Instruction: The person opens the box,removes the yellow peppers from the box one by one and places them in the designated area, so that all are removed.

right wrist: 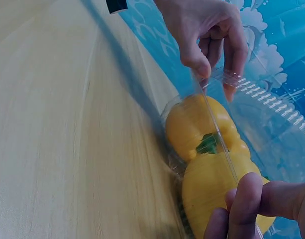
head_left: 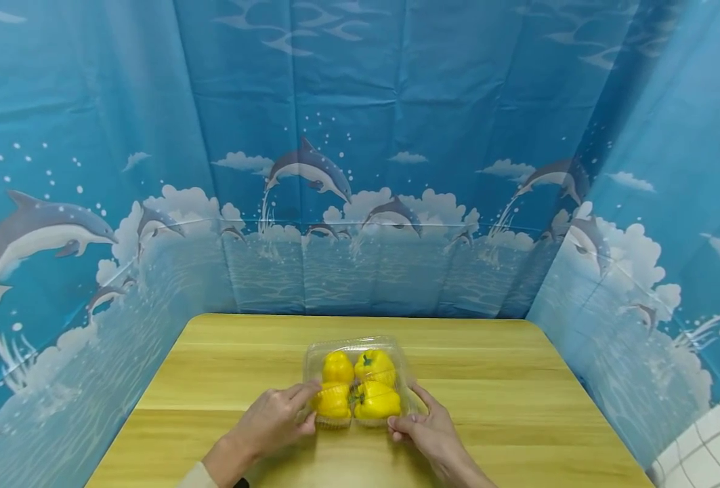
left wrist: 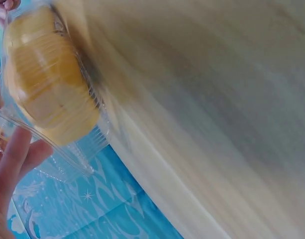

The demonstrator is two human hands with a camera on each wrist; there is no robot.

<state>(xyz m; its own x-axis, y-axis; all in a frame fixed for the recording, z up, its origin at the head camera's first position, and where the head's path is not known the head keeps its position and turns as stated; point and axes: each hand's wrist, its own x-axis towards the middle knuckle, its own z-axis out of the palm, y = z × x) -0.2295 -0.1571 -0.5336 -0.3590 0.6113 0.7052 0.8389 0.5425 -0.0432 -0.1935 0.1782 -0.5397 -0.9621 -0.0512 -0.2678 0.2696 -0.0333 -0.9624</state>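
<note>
A clear plastic clamshell box (head_left: 357, 343) stands near the middle of the wooden table, holding several yellow bell peppers (head_left: 376, 400) with green stems. My left hand (head_left: 277, 417) pinches the box's near left edge between thumb and fingers. On the opposite side, my right hand (head_left: 429, 430) pinches the near right edge. The right wrist view shows a clear plastic rim (right wrist: 217, 130) stretching from one hand to the other over the peppers. Whether the lid is fastened cannot be told. Motion blurs the left wrist view, where the left fingers (left wrist: 18, 152) meet the plastic.
The wooden table (head_left: 488, 379) has a yellowish grain and rounded far corners. Blue curtains (head_left: 360, 271) printed with dolphins and clouds surround it at the back and both sides. White tiles (head_left: 710, 440) show at the lower right, beyond the table.
</note>
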